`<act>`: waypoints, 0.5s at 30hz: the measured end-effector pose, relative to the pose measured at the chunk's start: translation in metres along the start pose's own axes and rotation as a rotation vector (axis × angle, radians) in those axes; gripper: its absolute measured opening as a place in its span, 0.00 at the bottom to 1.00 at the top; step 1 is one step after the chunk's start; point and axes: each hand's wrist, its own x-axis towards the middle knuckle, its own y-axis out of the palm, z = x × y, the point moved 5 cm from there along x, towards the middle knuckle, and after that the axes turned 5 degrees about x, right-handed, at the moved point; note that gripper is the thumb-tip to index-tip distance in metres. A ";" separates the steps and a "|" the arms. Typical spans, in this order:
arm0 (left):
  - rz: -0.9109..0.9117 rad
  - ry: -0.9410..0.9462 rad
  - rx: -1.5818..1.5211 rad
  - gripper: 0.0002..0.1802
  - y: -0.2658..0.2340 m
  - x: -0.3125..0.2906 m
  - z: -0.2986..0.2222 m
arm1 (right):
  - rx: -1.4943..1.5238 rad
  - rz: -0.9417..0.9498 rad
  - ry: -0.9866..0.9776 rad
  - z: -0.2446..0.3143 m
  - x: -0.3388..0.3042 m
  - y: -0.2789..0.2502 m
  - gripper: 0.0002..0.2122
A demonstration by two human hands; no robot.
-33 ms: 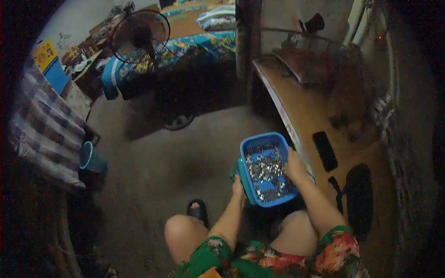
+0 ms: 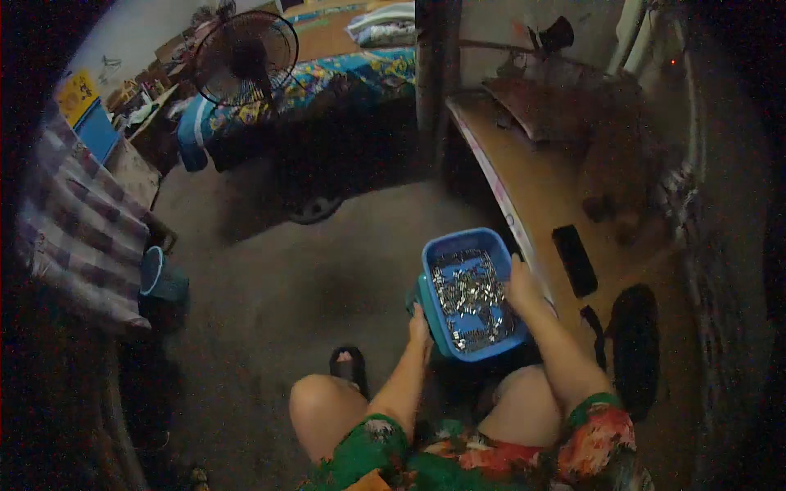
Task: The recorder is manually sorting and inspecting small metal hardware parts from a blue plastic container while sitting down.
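Note:
A blue rectangular plastic basin [image 2: 467,241] is held over my lap, its inside facing up. Many small shiny metal pieces [image 2: 468,293] lie across its bottom, thickest in the middle and along the edges, with blue patches showing between them. Against the basin's left side, partly beneath it, is a teal container [image 2: 435,321]. My left hand [image 2: 419,324] is closed on the teal container's left edge, its fingers mostly hidden. At the right rim, my right hand [image 2: 521,286] grips the blue basin, with the fingertips out of sight.
A wooden table [image 2: 532,188] runs along my right, bearing a black phone-like object [image 2: 575,260] and a dark oval item [image 2: 636,352]. Ahead stand a fan [image 2: 246,59] and a bed with a patterned cover [image 2: 327,86]. A teal bin [image 2: 166,278] sits at left beside checked cloth [image 2: 82,237].
The blue basin and both hands sit slightly higher in the picture. The metal pieces have shifted a little inside the basin. Both hands keep their hold.

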 end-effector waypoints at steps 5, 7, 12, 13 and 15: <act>0.058 0.084 -0.150 0.32 0.009 -0.016 -0.026 | 0.060 0.042 -0.079 -0.009 0.041 0.003 0.10; 0.028 0.047 -0.122 0.32 0.014 -0.016 -0.027 | 0.081 0.092 -0.073 -0.016 0.057 0.004 0.12; -0.079 -0.043 -0.049 0.33 0.011 -0.035 -0.018 | 0.165 0.345 -0.100 -0.033 0.073 0.015 0.17; -0.076 0.003 0.002 0.33 0.005 -0.032 -0.017 | 0.174 0.351 -0.124 -0.032 0.075 0.013 0.17; 0.011 -0.053 -0.045 0.33 0.014 -0.036 -0.015 | 0.273 0.540 -0.074 -0.040 0.075 0.010 0.18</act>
